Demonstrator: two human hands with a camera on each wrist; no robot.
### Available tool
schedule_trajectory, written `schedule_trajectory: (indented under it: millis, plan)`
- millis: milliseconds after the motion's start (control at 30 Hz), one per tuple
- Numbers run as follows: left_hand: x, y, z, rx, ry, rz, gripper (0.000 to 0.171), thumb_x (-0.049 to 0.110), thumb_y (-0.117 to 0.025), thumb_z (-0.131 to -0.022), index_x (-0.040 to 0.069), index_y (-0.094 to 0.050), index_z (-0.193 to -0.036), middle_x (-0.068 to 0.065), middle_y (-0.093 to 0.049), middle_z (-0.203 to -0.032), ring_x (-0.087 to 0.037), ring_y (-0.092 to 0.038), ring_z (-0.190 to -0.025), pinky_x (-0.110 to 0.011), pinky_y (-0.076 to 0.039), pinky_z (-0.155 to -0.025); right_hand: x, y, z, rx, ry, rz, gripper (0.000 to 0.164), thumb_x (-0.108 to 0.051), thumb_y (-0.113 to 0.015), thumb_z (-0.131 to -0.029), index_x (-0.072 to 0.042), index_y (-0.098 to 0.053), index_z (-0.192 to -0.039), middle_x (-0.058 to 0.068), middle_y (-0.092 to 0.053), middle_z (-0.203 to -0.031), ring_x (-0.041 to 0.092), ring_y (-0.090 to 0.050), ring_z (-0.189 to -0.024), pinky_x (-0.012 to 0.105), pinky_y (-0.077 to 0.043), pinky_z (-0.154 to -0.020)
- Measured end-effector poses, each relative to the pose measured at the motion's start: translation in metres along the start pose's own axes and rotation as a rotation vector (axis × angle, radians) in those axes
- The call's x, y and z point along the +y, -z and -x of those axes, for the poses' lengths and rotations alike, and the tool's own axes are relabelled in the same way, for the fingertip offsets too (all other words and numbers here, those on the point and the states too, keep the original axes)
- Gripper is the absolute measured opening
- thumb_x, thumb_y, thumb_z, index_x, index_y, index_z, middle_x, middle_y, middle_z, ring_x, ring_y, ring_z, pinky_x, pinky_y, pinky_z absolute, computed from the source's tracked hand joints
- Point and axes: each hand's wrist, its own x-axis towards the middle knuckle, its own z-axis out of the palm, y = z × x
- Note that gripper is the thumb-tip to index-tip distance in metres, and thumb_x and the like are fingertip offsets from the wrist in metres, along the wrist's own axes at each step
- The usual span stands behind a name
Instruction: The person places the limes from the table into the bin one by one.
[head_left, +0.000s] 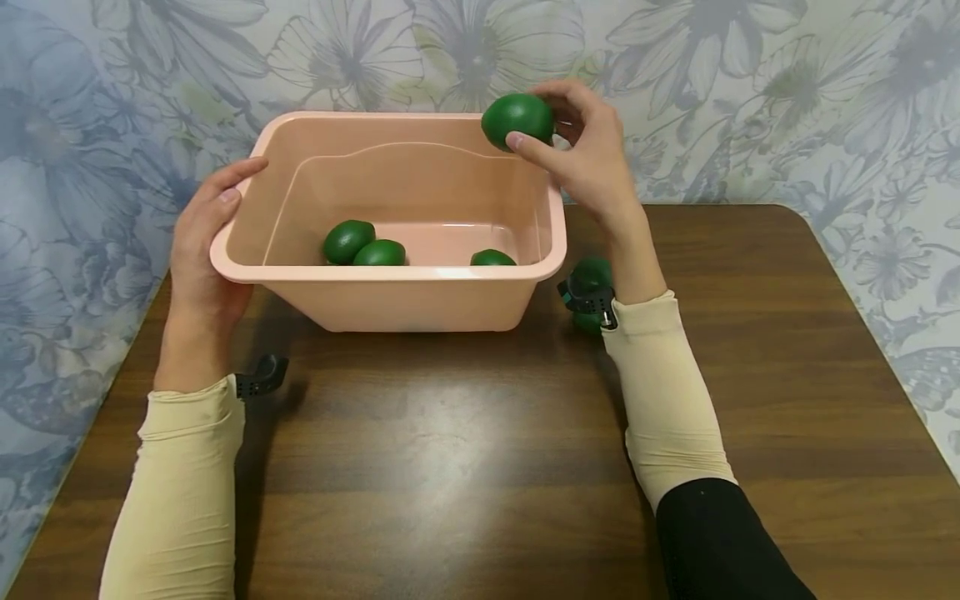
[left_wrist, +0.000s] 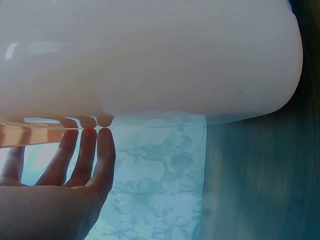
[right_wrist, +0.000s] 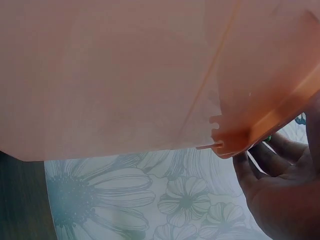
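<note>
A pink plastic tub [head_left: 420, 300] is on the table, with several dark green avocados visible inside, among them one avocado [head_left: 348, 242] at the left and another avocado [head_left: 492, 257] near the right. My left hand [head_left: 206, 242] holds the tub by its left rim; in the left wrist view the fingertips [left_wrist: 105, 140] touch the outer wall below the rim. Above the tub's back right corner, my right hand [head_left: 588, 150] grips a smooth green avocado [head_left: 517, 119] between thumb and fingers. In the right wrist view the tub's wall hides nearly all of that avocado.
More green avocados [head_left: 592, 271] lie on the brown wooden table [head_left: 442, 467] right of the tub, partly hidden behind the right wrist and its black strap. A flower-patterned wall [head_left: 352, 58] stands directly behind the tub.
</note>
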Motion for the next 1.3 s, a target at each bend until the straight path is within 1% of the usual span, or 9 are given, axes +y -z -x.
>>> schedule_trajectory:
  millis: [100,167,267,400,600,833,1000,1200,1300]
  plan:
    - [-0.001,0.0,0.0,0.006,0.004,-0.003,0.046,0.017,-0.059,-0.099,-0.003,-0.062,-0.14,-0.015,-0.053,-0.148,-0.026,-0.056,-0.122,-0.031,-0.053,-0.093,0.0,0.001,0.001,-0.024,0.017,0.049,0.042,-0.004,-0.079,-0.089,0.009,-0.065,-0.127,0.02,-0.068,-0.126,0.025,-0.065,-0.119,0.032,-0.05,-0.109]
    - [-0.001,0.0,0.001,0.01,0.005,-0.002,0.045,0.017,-0.058,-0.099,-0.002,-0.063,-0.14,-0.015,-0.053,-0.148,-0.026,-0.057,-0.121,-0.031,-0.053,-0.092,0.0,0.001,0.002,-0.031,0.033,0.054,0.038,-0.001,-0.076,-0.091,0.012,-0.065,-0.125,0.024,-0.068,-0.125,0.029,-0.065,-0.12,0.033,-0.049,-0.11]
    - [-0.002,0.0,0.001,0.01,0.002,-0.005,0.045,0.018,-0.058,-0.099,-0.002,-0.063,-0.14,-0.015,-0.053,-0.148,-0.026,-0.056,-0.122,-0.032,-0.053,-0.093,0.001,0.001,0.002,-0.034,0.042,0.044,0.031,0.002,-0.072,-0.094,0.014,-0.065,-0.121,0.027,-0.068,-0.124,0.033,-0.065,-0.118,0.036,-0.049,-0.11]
    - [-0.003,0.001,0.001,0.002,-0.006,-0.013,0.046,0.019,-0.059,-0.099,-0.002,-0.063,-0.14,-0.014,-0.052,-0.15,-0.027,-0.054,-0.126,-0.033,-0.051,-0.097,0.003,0.001,0.001,-0.039,0.038,0.056,0.027,0.002,-0.07,-0.096,0.013,-0.066,-0.12,0.027,-0.069,-0.122,0.032,-0.065,-0.115,0.035,-0.05,-0.109]
    - [-0.002,0.002,0.003,0.003,-0.008,-0.016,0.046,0.019,-0.059,-0.099,-0.001,-0.063,-0.14,-0.014,-0.052,-0.15,-0.027,-0.054,-0.126,-0.033,-0.051,-0.097,0.003,0.002,0.002,-0.055,0.05,0.039,0.025,0.002,-0.069,-0.097,0.015,-0.067,-0.119,0.029,-0.068,-0.122,0.033,-0.065,-0.114,0.037,-0.05,-0.11]
    - [-0.002,0.002,0.003,-0.007,-0.01,-0.016,0.046,0.02,-0.06,-0.099,-0.001,-0.063,-0.14,-0.016,-0.053,-0.149,-0.027,-0.056,-0.124,-0.033,-0.052,-0.096,0.002,0.003,0.004,-0.005,0.002,-0.019,0.028,0.003,-0.07,-0.093,0.013,-0.068,-0.119,0.026,-0.066,-0.122,0.032,-0.062,-0.119,0.035,-0.047,-0.113]
    - [0.0,0.004,0.004,-0.011,-0.009,0.0,0.049,0.019,-0.06,-0.099,-0.003,-0.061,-0.142,-0.017,-0.053,-0.149,-0.028,-0.056,-0.123,-0.033,-0.053,-0.095,0.001,0.004,0.007,0.015,-0.017,-0.043,0.029,0.0,-0.069,-0.097,0.011,-0.067,-0.124,0.024,-0.066,-0.126,0.032,-0.062,-0.122,0.034,-0.048,-0.113]
    - [0.002,0.004,0.005,0.003,-0.015,-0.007,0.05,0.019,-0.061,-0.098,-0.004,-0.06,-0.142,-0.017,-0.053,-0.15,-0.028,-0.055,-0.124,-0.034,-0.051,-0.096,0.005,0.013,0.014,0.043,-0.048,-0.158,0.03,-0.006,-0.069,-0.099,0.006,-0.067,-0.126,0.019,-0.066,-0.128,0.033,-0.059,-0.128,0.036,-0.047,-0.113]
    - [0.002,0.004,0.006,0.014,-0.021,-0.007,0.049,0.019,-0.061,-0.098,-0.004,-0.061,-0.141,-0.017,-0.053,-0.15,-0.027,-0.055,-0.124,-0.033,-0.05,-0.096,0.007,0.018,0.018,0.04,-0.057,-0.136,0.031,-0.009,-0.07,-0.099,0.006,-0.068,-0.126,0.018,-0.067,-0.127,0.029,-0.061,-0.125,0.035,-0.047,-0.112]
